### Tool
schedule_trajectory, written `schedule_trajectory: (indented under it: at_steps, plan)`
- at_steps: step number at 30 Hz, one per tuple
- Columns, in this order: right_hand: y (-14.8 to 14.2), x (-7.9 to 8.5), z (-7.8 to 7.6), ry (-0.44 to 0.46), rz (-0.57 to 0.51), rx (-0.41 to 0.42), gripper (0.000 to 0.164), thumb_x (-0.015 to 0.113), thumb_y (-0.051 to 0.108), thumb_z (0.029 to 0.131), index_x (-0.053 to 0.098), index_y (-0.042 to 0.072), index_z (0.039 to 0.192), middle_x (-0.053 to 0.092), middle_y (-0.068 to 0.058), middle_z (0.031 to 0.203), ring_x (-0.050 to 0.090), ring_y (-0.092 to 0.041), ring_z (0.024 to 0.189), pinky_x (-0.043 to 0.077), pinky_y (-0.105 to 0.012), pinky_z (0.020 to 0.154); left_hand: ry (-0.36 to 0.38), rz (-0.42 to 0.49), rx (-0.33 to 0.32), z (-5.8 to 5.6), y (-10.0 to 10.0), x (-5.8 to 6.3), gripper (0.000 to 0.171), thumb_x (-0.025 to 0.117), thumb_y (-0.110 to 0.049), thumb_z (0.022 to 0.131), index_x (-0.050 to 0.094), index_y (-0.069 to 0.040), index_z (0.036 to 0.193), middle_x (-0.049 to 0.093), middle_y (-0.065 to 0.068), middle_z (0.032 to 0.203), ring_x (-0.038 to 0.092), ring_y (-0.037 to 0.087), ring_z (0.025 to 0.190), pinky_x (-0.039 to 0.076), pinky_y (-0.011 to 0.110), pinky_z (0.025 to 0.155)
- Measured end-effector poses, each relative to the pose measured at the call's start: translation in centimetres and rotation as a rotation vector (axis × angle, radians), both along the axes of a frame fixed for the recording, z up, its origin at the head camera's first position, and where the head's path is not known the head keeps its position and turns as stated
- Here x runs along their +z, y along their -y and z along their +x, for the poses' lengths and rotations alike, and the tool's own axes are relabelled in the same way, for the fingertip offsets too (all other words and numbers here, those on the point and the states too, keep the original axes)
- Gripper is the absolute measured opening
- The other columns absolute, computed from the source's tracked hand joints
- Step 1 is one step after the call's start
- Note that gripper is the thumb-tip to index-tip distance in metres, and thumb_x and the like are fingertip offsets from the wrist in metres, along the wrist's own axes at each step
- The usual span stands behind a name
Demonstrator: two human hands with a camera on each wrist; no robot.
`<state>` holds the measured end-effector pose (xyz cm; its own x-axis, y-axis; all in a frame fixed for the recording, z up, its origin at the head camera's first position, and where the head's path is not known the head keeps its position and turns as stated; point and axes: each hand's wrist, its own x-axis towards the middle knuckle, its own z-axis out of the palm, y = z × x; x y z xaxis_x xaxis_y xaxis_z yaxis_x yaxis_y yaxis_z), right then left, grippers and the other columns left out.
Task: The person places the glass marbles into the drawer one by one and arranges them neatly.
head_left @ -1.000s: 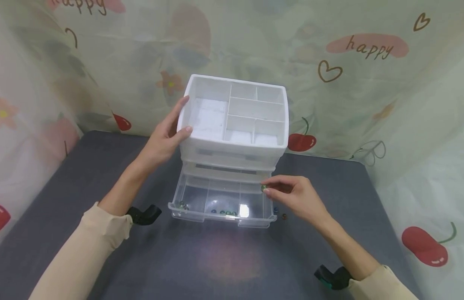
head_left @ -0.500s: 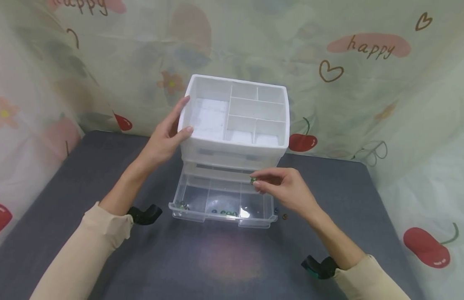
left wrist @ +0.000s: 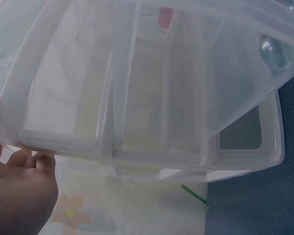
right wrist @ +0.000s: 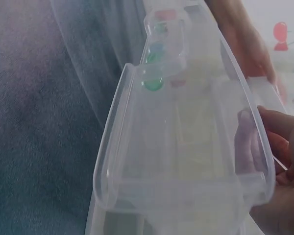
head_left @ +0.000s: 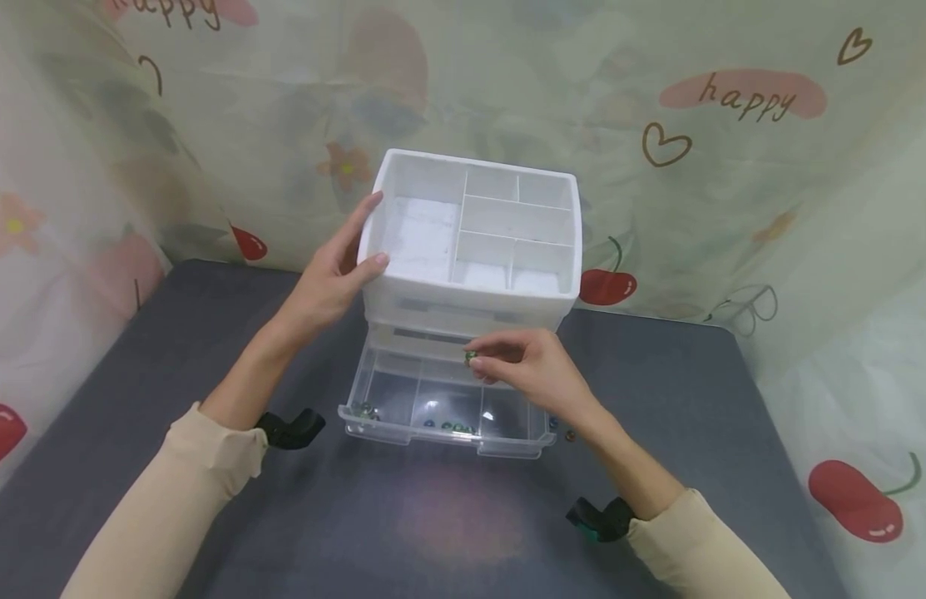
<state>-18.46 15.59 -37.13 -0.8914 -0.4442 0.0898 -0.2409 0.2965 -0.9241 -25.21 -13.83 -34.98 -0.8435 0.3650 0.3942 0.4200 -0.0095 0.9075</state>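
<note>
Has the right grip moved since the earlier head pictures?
Yes: the right grip moved left over the clear drawer, from its right edge toward its middle.

Left hand [head_left: 320,283] grips organizer [head_left: 463,293]; right hand [head_left: 537,366] pinches 1 marble [head_left: 470,356] over drawer [head_left: 392,393].

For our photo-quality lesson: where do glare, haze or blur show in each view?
Head: bright glare in the drawer, a faint pinkish glow on the table; left wrist: milky haze, a soft-edged marble with a white highlight; right wrist: pale haze, green marble blurred.
</note>
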Motion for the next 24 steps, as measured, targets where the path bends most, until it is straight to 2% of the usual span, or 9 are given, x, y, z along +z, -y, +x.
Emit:
schedule_trajectory:
  at_steps: [6,15,20,24]
  plan:
    - [0.9,-0.3,-0.4,0.010,0.021,0.020,0.019,0.074,0.008,0.090,0.075,0.002,0.108,0.074,-0.011,0.097,0.072,-0.028,0.085,0.057,-0.033,0.076,0.010,0.013,-0.007,0.0,0.0,0.0,0.072,0.055,-0.005,0.101,0.019,-0.024,0.160,0.015,0.007,0.164,0.028,0.029,0.142,0.038,0.024,0.098]
    - [1.9,-0.7,-1.0,0.078,0.057,-0.033,0.019,0.073,0.008,0.090,0.074,0.002,0.108,0.075,-0.011,0.093,0.071,-0.038,0.089,0.057,-0.033,0.075,0.010,0.012,-0.005,-0.2,0.1,-0.2,0.072,0.054,-0.004,0.101,0.019,-0.024,0.160,0.016,0.006,0.164,0.029,0.029,0.141,0.038,0.025,0.099]
    - [2.5,-0.9,-1.2,0.090,0.092,-0.036,0.018,0.075,0.011,0.090,0.076,0.006,0.107,0.075,-0.004,0.091,0.072,-0.030,0.085,0.056,-0.034,0.076,0.009,0.001,-0.002,-0.1,0.1,-0.1,0.072,0.055,-0.004,0.101,0.019,-0.025,0.160,0.018,0.006,0.164,0.031,0.029,0.140,0.039,0.027,0.099]
    - [3.1,-1.3,-1.4,0.091,0.124,-0.018,0.017,0.075,0.010,0.089,0.077,0.006,0.106,0.075,-0.003,0.087,0.072,-0.027,0.080,0.057,-0.040,0.074,0.008,-0.005,0.000,-0.1,0.1,-0.1,0.072,0.055,-0.005,0.101,0.019,-0.025,0.160,0.019,0.008,0.163,0.033,0.030,0.139,0.040,0.027,0.098]
